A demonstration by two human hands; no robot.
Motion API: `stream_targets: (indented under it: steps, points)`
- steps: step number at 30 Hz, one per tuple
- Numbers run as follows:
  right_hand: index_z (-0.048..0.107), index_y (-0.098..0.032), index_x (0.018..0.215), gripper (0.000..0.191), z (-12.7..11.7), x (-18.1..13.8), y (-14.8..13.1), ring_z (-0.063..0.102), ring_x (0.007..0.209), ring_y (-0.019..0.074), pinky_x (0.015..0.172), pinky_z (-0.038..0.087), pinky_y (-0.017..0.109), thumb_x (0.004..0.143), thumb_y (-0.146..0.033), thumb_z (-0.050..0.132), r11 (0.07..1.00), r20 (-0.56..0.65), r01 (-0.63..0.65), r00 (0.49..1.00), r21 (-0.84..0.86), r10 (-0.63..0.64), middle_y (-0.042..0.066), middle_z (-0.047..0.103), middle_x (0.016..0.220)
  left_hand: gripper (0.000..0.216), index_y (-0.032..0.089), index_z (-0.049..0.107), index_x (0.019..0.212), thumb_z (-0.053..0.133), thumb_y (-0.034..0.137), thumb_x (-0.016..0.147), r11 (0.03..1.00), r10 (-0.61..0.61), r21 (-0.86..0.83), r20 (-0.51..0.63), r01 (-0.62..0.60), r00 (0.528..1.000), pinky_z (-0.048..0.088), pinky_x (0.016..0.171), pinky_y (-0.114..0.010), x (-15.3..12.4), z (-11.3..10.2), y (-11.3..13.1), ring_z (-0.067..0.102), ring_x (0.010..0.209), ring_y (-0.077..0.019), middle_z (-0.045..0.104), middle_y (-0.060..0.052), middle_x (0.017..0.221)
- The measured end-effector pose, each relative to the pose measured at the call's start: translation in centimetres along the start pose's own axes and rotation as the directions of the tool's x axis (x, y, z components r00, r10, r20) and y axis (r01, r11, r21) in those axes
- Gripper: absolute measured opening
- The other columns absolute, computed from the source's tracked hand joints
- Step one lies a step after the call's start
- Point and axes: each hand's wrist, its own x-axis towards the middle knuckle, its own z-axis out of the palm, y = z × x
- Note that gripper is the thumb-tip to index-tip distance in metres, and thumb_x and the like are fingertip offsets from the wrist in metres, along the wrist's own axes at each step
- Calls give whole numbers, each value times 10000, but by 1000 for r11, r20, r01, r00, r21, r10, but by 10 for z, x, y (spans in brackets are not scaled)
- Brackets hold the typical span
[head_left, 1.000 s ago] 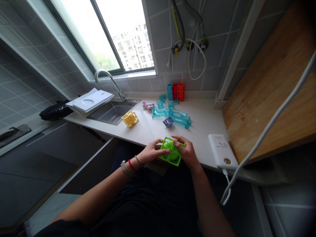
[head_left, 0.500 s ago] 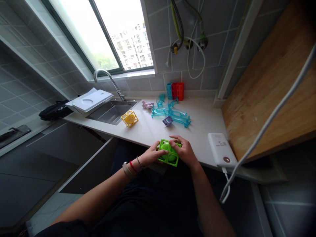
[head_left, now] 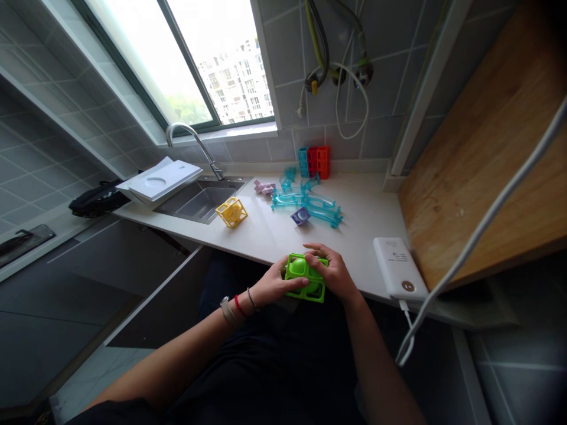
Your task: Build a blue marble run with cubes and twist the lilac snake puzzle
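A bright green plastic block with an open square frame and rounded inner parts (head_left: 298,267) is held between both hands, just past the counter's front edge. My left hand (head_left: 275,283) grips its left side, the thumb lying across the near face. On the other side my right hand (head_left: 335,273) holds the block with its thumb over the top, its fingers partly hidden behind. Beyond the hands lies a small purple piece (head_left: 300,216). A yellow open-frame block (head_left: 231,212) rests on the counter to the left.
Translucent blue track pieces (head_left: 310,202) lie mid-counter beside a pink piece (head_left: 264,187). Red and blue blocks (head_left: 316,163) stand against the wall. The sink (head_left: 201,203), partly under a white box (head_left: 162,179), is left; a white power bank (head_left: 398,268) with a cable (head_left: 487,212) is right.
The green block has turned and tilted slightly in both hands and shifted a little right. My left thumb sits lower across its face. The pieces on the counter stay put.
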Motion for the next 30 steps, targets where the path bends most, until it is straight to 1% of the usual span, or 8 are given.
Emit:
stream_targets:
  steps: [5,10,13,15,19,23,26,30]
  points:
    - [685,-204,1236,455,-1,0,0,725,975,262,848,562,353,883,-490,704,1000,14,-11,1000,12,11,85,765,1076,588,167,560,1154,890,371,711,999,43,21,-23,-42,999,543,756,-300,-2,0,-4,683,922,-220,699,-66,1015]
    - [676,-205,1244,457,-1,0,0,719,1026,274,886,565,373,885,-486,710,998,33,-16,999,55,14,95,761,1110,592,179,526,1128,895,366,704,998,47,33,-33,-46,998,536,708,-271,-3,1,-2,668,862,-190,670,-34,959]
    - [683,-200,1235,467,0,0,-1,718,1019,275,907,558,389,887,-512,698,999,21,-14,1000,45,13,92,761,1086,552,176,556,1153,858,401,750,999,28,37,-23,-27,999,538,729,-274,-2,-1,-1,664,867,-185,664,-34,971]
    - [691,-198,1227,480,0,0,-1,718,999,274,905,556,392,892,-541,678,999,15,-19,1000,29,18,88,760,1071,535,170,581,1166,828,438,776,999,-9,42,-29,10,1000,540,734,-283,-1,-2,-1,672,870,-195,675,-45,978]
    - [693,-197,1219,515,2,-1,1,704,1025,276,911,553,386,917,-606,607,999,-19,-34,999,19,35,96,746,1120,592,156,624,1164,871,446,711,998,-63,19,-105,65,992,552,748,-305,3,-1,0,695,886,-230,714,-69,995]
    - [618,-233,1302,555,3,-2,4,690,1068,271,831,591,358,937,-644,543,981,-48,-104,992,165,114,106,687,1257,561,143,645,1194,835,438,756,993,3,-118,-158,-22,987,561,844,-340,7,-5,7,700,981,-256,729,-111,1131]
    - [591,-238,1320,527,2,-3,4,692,1067,256,826,596,352,962,-619,520,965,18,-128,992,230,127,109,670,1269,568,144,644,1223,826,430,767,976,47,-198,-196,-86,980,566,858,-353,8,-15,13,707,1006,-271,718,-131,1219]
    - [589,-229,1329,493,1,-3,1,693,1049,248,885,576,377,937,-526,630,977,159,-131,982,168,104,104,691,1218,568,135,666,1206,848,413,745,962,56,-254,-193,-105,980,572,819,-343,3,-30,12,725,981,-279,741,-142,1187]
